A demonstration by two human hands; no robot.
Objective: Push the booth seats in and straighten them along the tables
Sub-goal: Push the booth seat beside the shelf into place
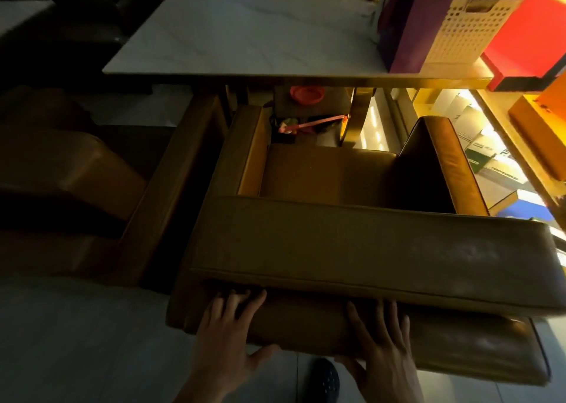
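Observation:
A brown leather booth seat (352, 243) stands in front of me, its backrest nearest and its cushion facing a white marble-top table (245, 41). The seat's front sits just under the table's near edge. My left hand (226, 338) lies flat against the back of the backrest, fingers spread and pointing up under the top cushion. My right hand (382, 347) presses the same panel a little to the right, fingers apart too. A second brown booth seat (147, 194) stands close beside it on the left, in deep shadow.
A purple bag (410, 25), a white perforated basket (462, 29) and a red box (526, 35) crowd the table's right end. Under the table are a red bowl (307, 94) and clutter. Cardboard boxes (490, 163) lie at the right. My dark shoe (326, 381) is on pale floor tiles.

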